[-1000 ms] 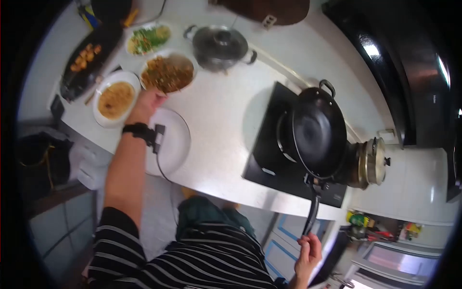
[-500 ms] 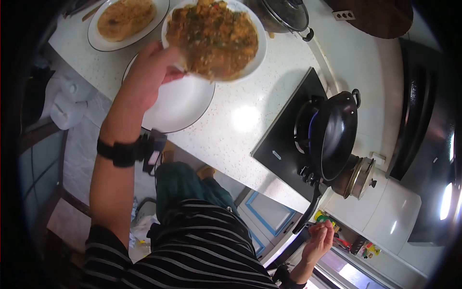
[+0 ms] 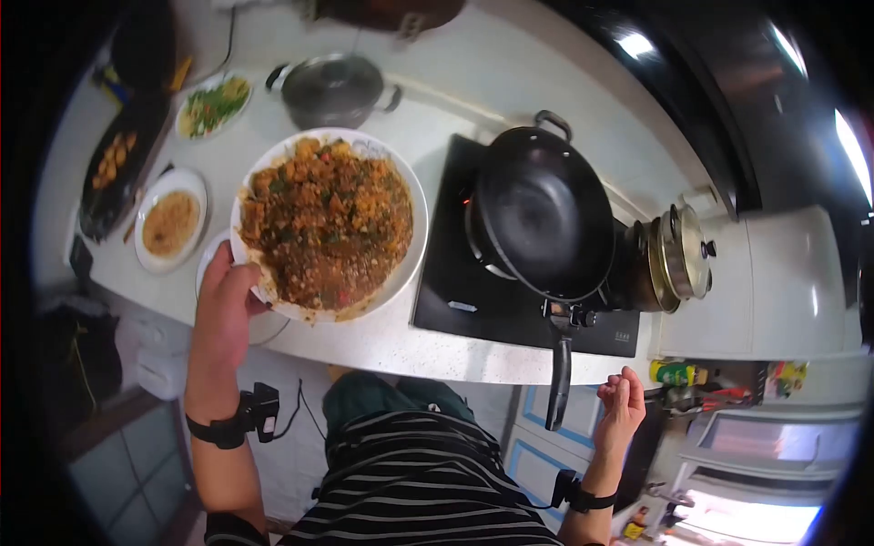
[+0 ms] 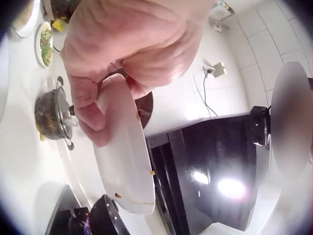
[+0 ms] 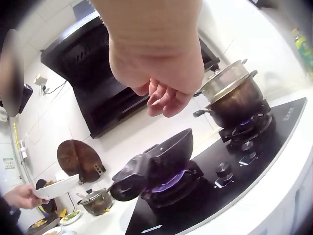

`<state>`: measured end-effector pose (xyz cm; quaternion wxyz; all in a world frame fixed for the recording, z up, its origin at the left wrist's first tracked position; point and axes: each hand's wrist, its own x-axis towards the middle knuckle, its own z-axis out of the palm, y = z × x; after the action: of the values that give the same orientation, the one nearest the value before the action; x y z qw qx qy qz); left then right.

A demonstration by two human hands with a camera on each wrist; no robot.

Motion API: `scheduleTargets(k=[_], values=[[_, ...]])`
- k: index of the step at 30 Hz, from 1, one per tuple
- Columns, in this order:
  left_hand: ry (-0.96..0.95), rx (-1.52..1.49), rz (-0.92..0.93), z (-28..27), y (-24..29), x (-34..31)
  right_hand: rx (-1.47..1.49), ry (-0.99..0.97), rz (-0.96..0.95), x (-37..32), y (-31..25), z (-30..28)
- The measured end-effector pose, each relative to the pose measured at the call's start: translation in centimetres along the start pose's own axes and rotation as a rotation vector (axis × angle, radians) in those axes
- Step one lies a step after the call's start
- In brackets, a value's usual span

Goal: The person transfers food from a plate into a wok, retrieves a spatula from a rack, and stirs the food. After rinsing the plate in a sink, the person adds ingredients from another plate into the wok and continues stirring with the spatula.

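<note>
My left hand (image 3: 223, 305) grips the edge of a white dish (image 3: 417, 218), thumb over the rim and fingers beneath. The dish is heaped with saucy, chopped brown-orange food (image 3: 328, 223) and is held up over the counter. In the left wrist view its white underside (image 4: 124, 161) shows, with a few food bits stuck on. A black wok (image 3: 546, 214) sits on the cooktop, a purple-blue flame (image 5: 168, 183) under it in the right wrist view. My right hand (image 3: 621, 408), fingers loosely bent and holding nothing, hangs beside the wok's handle (image 3: 559, 378), apart from it.
A white plate (image 3: 208, 262) lies partly hidden under the held dish. Behind stand a lidded pot (image 3: 332, 91), a plate of greens (image 3: 214, 105), a flatbread (image 3: 171, 223) on a plate and a dark pan (image 3: 96, 205). Stacked pots (image 3: 674, 264) stand right of the wok, below the range hood (image 3: 674, 100).
The left hand has lifted the food dish off the counter and carried it right, towards the wok. The right hand has left the area of the handle's end and stays empty; the head view has shifted.
</note>
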<state>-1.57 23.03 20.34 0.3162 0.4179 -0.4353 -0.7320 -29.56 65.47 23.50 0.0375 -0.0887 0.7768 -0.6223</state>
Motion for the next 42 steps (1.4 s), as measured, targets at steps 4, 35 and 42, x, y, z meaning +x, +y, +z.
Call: scheduleTargets(k=[4,35,42], values=[[-0.121,0.191,0.018,6.5,3.2,-0.3,0.083,0.016,0.03,1.1,2.8,-3.3],[-0.259,2.016,0.837,39.5,1.5,4.2,0.148,0.03,0.285,4.3,12.3,-13.1],[-0.291,2.134,0.856,40.5,2.0,4.6,0.184,0.004,0.289,3.4,12.1,-12.2]])
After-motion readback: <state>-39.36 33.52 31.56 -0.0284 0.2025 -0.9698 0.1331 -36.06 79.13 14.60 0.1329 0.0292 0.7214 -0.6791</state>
